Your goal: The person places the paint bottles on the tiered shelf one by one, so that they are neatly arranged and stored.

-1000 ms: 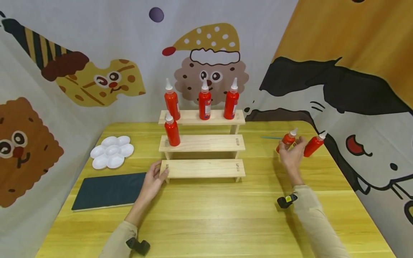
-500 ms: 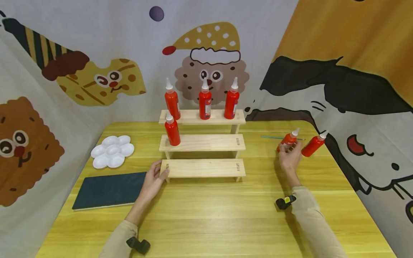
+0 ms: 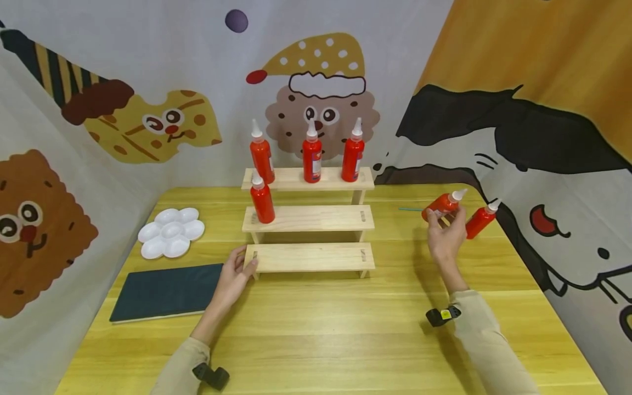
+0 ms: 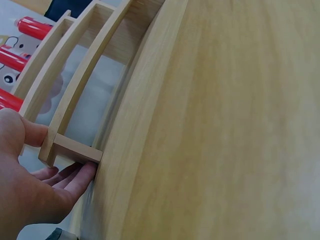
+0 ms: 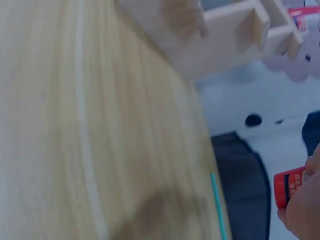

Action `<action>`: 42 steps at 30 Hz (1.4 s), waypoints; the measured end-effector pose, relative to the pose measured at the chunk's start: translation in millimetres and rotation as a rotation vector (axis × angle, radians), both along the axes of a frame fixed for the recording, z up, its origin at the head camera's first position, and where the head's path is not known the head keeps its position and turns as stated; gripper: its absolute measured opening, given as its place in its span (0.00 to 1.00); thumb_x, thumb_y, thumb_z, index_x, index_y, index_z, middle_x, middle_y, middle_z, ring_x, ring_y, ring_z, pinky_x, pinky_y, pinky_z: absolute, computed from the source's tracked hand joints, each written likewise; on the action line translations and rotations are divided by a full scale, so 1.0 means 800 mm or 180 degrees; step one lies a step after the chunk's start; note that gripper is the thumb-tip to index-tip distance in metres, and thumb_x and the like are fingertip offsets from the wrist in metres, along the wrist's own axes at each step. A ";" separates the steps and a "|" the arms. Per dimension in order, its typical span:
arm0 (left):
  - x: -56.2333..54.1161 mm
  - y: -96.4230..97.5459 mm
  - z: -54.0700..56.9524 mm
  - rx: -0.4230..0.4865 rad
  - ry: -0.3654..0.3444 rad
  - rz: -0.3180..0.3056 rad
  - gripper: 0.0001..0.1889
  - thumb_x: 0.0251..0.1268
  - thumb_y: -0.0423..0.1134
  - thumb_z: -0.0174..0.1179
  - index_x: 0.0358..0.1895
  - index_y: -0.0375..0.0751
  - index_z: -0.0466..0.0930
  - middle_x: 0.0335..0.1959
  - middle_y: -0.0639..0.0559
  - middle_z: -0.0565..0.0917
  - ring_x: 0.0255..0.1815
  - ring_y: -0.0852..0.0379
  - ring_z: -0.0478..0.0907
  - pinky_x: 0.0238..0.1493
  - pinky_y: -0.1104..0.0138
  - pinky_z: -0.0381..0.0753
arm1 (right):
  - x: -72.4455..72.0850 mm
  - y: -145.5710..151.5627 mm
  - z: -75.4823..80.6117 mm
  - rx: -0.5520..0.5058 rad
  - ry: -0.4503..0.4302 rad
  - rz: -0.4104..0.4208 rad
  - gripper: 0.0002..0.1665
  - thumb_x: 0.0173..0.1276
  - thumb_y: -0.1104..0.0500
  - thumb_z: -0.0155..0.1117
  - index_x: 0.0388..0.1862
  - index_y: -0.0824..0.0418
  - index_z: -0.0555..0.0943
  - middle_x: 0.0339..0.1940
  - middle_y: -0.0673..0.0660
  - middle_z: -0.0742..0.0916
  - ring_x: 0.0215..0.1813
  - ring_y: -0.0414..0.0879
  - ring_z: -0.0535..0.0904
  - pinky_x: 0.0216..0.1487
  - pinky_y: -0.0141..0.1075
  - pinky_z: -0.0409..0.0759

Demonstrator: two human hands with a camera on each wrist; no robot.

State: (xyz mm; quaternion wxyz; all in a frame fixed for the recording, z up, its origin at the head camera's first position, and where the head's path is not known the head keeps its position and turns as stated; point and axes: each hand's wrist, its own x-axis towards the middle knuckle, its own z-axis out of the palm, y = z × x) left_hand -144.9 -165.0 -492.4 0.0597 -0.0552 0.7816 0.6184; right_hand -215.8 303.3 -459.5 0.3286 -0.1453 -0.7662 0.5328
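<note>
My left hand [image 3: 234, 281] holds the left end of the lowest step of a three-tier wooden display stand [image 3: 308, 257]. In the left wrist view the thumb lies at the step's top and the fingers [image 4: 82, 181] press against its end leg. To the right, my right hand [image 3: 446, 239] grips a red squeeze paint bottle [image 3: 441, 206] with a white nozzle cap. It is tilted, cap to the right; only its base end [image 5: 289, 187] shows in the right wrist view. Another red paint bottle [image 3: 480, 222] stands just right of that hand.
Three red bottles line the top tier, including the middle one [image 3: 312, 160]; one more bottle [image 3: 263, 204] stands on the second tier's left. A white flower-shaped palette [image 3: 171, 232] and a dark flat board [image 3: 167, 293] lie at left. A thin teal stick [image 3: 410, 209] lies behind the right hand.
The bottle in my right hand has come up and leaned further over, its cap swinging right. My left hand keeps its hold on the stand.
</note>
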 end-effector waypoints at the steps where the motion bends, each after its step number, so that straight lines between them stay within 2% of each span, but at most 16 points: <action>1: 0.000 0.000 0.000 0.0007 0.0000 0.0005 0.32 0.79 0.40 0.54 0.79 0.36 0.54 0.71 0.31 0.71 0.69 0.37 0.74 0.53 0.69 0.80 | 0.002 -0.005 0.004 -0.0012 0.0051 0.0023 0.27 0.70 0.59 0.68 0.66 0.58 0.72 0.59 0.57 0.81 0.62 0.52 0.81 0.64 0.46 0.81; 6: 0.001 0.000 0.001 0.0014 0.0001 -0.0022 0.32 0.79 0.40 0.54 0.79 0.35 0.53 0.71 0.30 0.71 0.70 0.36 0.73 0.53 0.70 0.80 | 0.014 -0.033 0.025 -0.0010 0.0342 0.0217 0.27 0.69 0.65 0.69 0.65 0.60 0.73 0.49 0.43 0.79 0.54 0.40 0.80 0.59 0.36 0.82; 9: 0.002 -0.001 0.002 0.0022 -0.0010 -0.0032 0.33 0.80 0.41 0.54 0.79 0.35 0.53 0.72 0.30 0.70 0.70 0.36 0.73 0.55 0.67 0.80 | 0.026 -0.053 0.043 -0.0002 0.0533 0.0414 0.26 0.67 0.70 0.68 0.63 0.65 0.73 0.45 0.41 0.78 0.50 0.37 0.79 0.56 0.31 0.81; 15: 0.002 0.000 0.004 -0.0021 -0.0009 -0.0047 0.33 0.80 0.41 0.53 0.80 0.34 0.52 0.73 0.30 0.69 0.71 0.36 0.72 0.59 0.62 0.79 | 0.051 -0.094 0.082 0.0034 0.0832 0.0797 0.26 0.64 0.75 0.67 0.61 0.70 0.74 0.44 0.43 0.80 0.47 0.36 0.80 0.54 0.26 0.81; 18: 0.002 0.000 0.005 -0.0022 -0.0004 -0.0029 0.33 0.80 0.41 0.53 0.79 0.34 0.52 0.73 0.30 0.69 0.71 0.36 0.71 0.59 0.63 0.79 | 0.056 -0.109 0.092 0.0086 0.0858 0.0954 0.26 0.64 0.76 0.66 0.61 0.73 0.73 0.47 0.45 0.81 0.49 0.35 0.81 0.54 0.25 0.81; 21: 0.002 0.000 0.005 -0.0027 -0.0001 -0.0018 0.32 0.80 0.40 0.53 0.79 0.34 0.52 0.73 0.30 0.69 0.72 0.36 0.71 0.59 0.64 0.79 | 0.057 -0.124 0.097 0.0146 0.0855 0.1128 0.27 0.64 0.77 0.66 0.62 0.76 0.71 0.50 0.54 0.83 0.51 0.35 0.81 0.54 0.27 0.81; 25: 0.001 0.001 0.003 -0.0034 0.0013 -0.0010 0.32 0.80 0.40 0.53 0.79 0.33 0.53 0.73 0.30 0.69 0.71 0.36 0.71 0.57 0.65 0.79 | 0.054 -0.144 0.098 0.0199 0.0772 0.1359 0.28 0.64 0.77 0.66 0.63 0.77 0.71 0.51 0.69 0.83 0.50 0.38 0.81 0.54 0.29 0.82; 27: 0.001 0.001 0.003 -0.0030 0.0020 -0.0010 0.32 0.80 0.40 0.53 0.79 0.33 0.53 0.72 0.30 0.69 0.71 0.36 0.72 0.58 0.64 0.80 | 0.045 -0.151 0.091 0.0224 0.0696 0.1455 0.28 0.64 0.76 0.67 0.63 0.75 0.72 0.52 0.72 0.83 0.50 0.41 0.81 0.54 0.31 0.83; 32: 0.000 0.001 0.005 -0.0052 0.0018 -0.0014 0.32 0.80 0.41 0.53 0.79 0.33 0.53 0.73 0.30 0.69 0.72 0.35 0.71 0.61 0.59 0.79 | 0.020 -0.169 0.072 0.0269 0.0568 0.1694 0.29 0.66 0.70 0.70 0.65 0.67 0.73 0.54 0.67 0.85 0.52 0.49 0.82 0.53 0.36 0.84; 38: 0.001 0.001 0.005 -0.0067 0.0007 0.0005 0.32 0.80 0.40 0.53 0.79 0.34 0.53 0.72 0.30 0.69 0.71 0.35 0.72 0.60 0.60 0.79 | 0.007 -0.204 0.073 0.0323 0.0464 0.1861 0.29 0.67 0.64 0.72 0.65 0.63 0.74 0.53 0.63 0.86 0.51 0.55 0.84 0.52 0.47 0.86; 42: 0.001 0.002 0.003 -0.0083 0.0015 0.0028 0.32 0.80 0.39 0.54 0.78 0.33 0.54 0.72 0.29 0.69 0.71 0.34 0.72 0.58 0.62 0.80 | 0.001 -0.226 0.073 0.0374 0.0345 0.1987 0.30 0.67 0.63 0.72 0.66 0.62 0.73 0.54 0.62 0.86 0.52 0.55 0.84 0.51 0.48 0.87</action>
